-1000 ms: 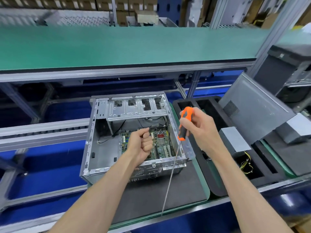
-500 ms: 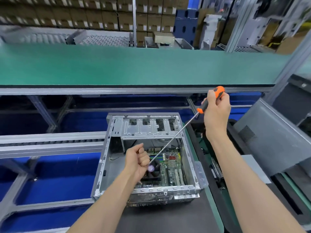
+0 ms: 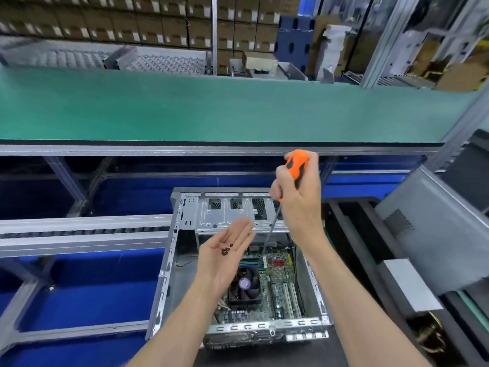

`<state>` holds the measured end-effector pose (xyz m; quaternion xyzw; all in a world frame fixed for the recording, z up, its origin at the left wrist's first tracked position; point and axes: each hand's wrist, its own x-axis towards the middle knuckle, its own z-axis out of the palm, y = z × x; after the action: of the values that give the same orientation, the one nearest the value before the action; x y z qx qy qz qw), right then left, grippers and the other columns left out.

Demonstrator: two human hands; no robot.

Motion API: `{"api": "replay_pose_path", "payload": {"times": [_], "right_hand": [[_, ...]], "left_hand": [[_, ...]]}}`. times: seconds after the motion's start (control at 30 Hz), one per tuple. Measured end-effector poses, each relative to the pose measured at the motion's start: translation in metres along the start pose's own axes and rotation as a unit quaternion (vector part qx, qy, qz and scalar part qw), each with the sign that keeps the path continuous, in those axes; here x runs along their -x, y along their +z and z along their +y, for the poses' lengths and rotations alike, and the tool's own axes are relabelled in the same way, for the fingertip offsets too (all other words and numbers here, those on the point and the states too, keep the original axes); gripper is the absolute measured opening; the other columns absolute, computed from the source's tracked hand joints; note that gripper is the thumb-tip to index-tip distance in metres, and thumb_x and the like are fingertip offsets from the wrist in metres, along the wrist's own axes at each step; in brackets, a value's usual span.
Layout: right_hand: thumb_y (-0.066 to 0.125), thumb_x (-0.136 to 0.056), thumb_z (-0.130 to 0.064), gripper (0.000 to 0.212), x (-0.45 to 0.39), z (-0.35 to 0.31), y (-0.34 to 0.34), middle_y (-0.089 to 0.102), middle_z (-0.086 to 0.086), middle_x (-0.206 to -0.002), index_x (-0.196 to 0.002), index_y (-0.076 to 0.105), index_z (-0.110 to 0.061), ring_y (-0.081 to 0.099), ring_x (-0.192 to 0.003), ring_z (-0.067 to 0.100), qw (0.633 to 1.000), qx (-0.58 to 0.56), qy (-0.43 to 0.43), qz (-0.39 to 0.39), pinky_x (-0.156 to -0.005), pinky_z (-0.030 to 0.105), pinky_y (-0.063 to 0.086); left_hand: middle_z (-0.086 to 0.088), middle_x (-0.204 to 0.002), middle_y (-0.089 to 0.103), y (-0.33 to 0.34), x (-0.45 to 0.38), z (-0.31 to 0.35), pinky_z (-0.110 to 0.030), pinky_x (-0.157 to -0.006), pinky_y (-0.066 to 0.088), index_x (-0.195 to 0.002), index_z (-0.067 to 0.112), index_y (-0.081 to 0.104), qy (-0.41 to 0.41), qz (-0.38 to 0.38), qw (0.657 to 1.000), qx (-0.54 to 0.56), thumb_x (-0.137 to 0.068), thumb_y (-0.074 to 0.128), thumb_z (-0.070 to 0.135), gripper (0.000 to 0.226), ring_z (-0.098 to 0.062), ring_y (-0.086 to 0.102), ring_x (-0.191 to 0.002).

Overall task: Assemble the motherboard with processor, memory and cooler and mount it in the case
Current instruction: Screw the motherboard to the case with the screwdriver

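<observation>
An open grey metal case (image 3: 169, 260) lies on a dark mat in front of me. Inside it sits the green motherboard (image 3: 280, 282) with a black cooler fan (image 3: 244, 286) and memory sticks. My left hand (image 3: 225, 255) hovers palm-up above the case with several small dark screws (image 3: 226, 249) lying on the flat palm. My right hand (image 3: 296, 200) grips the orange handle of a long screwdriver (image 3: 297, 162). Its thin shaft points down into the case near the board's far edge.
A black foam tray (image 3: 352, 234) with a grey box (image 3: 410, 284) and yellow cables stands to the right, and a grey side panel (image 3: 434, 229) leans there. A green conveyor belt (image 3: 211, 109) runs across behind. Roller rails (image 3: 79, 231) pass at the left.
My left hand has gone from a closed fist to a flat palm showing the screws. My right hand has swung the screwdriver upright, its tip now lowered into the case.
</observation>
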<state>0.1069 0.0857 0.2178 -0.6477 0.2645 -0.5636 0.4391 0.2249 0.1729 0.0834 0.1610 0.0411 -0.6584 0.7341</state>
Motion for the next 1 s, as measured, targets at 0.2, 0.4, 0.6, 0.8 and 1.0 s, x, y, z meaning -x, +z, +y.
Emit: {"api": "replay_pose_path", "payload": {"times": [0.2, 0.4, 0.6, 0.8, 1.0], "right_hand": [[0.065, -0.090, -0.010, 0.016, 0.012, 0.019, 0.015, 0.038, 0.002, -0.060, -0.081, 0.056, -0.020, 0.034, -0.054, 0.023, 0.994, 0.103, 0.010, -0.040, -0.052, 0.037, 0.036], [0.068, -0.080, -0.001, 0.013, 0.019, 0.034, 0.021, 0.063, 0.006, -0.066, -0.079, 0.068, -0.014, 0.053, -0.062, 0.024, 0.968, 0.195, 0.018, -0.154, -0.059, 0.035, 0.045], [0.072, -0.075, -0.004, 0.011, 0.022, 0.043, 0.022, 0.055, -0.002, -0.057, -0.069, 0.064, -0.008, 0.045, -0.055, 0.013, 0.947, 0.249, 0.007, -0.203, -0.053, 0.022, 0.037], [0.071, -0.079, -0.006, 0.025, 0.021, 0.049, 0.026, 0.056, 0.000, -0.063, -0.067, 0.054, -0.020, 0.049, -0.059, 0.021, 0.932, 0.297, -0.014, -0.208, -0.056, 0.032, 0.040], [0.068, -0.084, -0.005, 0.035, 0.021, 0.055, 0.029, 0.046, -0.005, -0.071, -0.081, 0.044, -0.030, 0.041, -0.063, 0.016, 0.917, 0.332, -0.006, -0.219, -0.056, 0.022, 0.025]], "left_hand": [[-0.034, -0.141, 0.048, 0.006, -0.011, 0.009, -0.054, -0.113, 0.036, -0.141, -0.015, 0.037, -0.004, -0.010, 1.000, 0.019, -0.080, 0.025, -0.017, 0.062, -0.047, 0.050, -0.131], [-0.037, -0.132, 0.053, 0.035, -0.012, 0.010, -0.047, -0.099, 0.051, -0.138, -0.018, 0.040, -0.002, -0.103, 0.993, 0.052, -0.076, 0.006, -0.018, 0.071, -0.046, 0.060, -0.118], [-0.028, -0.125, 0.060, 0.051, -0.012, 0.011, -0.030, -0.087, 0.057, -0.120, -0.016, 0.062, 0.030, -0.092, 0.995, -0.033, -0.077, 0.016, -0.017, 0.063, -0.036, 0.064, -0.112], [-0.029, -0.135, 0.053, 0.055, -0.012, 0.011, -0.035, -0.094, 0.056, -0.120, -0.017, 0.061, 0.047, -0.065, 0.996, -0.028, -0.082, 0.016, -0.016, 0.060, -0.037, 0.054, -0.123], [-0.025, -0.116, 0.059, 0.057, -0.012, 0.013, -0.036, -0.091, 0.058, -0.108, -0.014, 0.068, 0.051, -0.068, 0.995, -0.042, -0.079, 0.020, -0.016, 0.056, -0.033, 0.063, -0.102]]}}
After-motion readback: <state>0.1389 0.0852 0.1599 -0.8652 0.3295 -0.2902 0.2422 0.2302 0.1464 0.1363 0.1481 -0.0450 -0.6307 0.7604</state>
